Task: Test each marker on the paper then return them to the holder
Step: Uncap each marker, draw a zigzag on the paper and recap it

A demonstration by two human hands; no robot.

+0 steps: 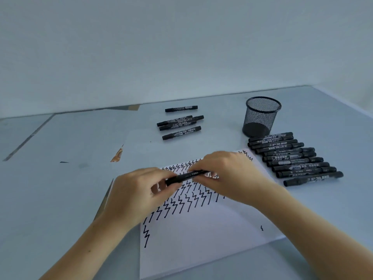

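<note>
A black marker point(186, 176) is held level above the white paper point(201, 239), which carries rows of black zigzag strokes. My left hand point(137, 190) grips the marker's left end and my right hand point(226, 174) grips its right end. A black mesh holder point(260, 116) stands at the back right; nothing shows inside it. Several black markers point(294, 158) lie side by side in a row to the right of the paper. Several more markers point(180, 124) lie in a loose group behind the paper.
The grey table point(60, 188) has a chipped brown spot point(117, 155) left of the paper and a seam running along its far left. A plain wall rises behind the table's far edge.
</note>
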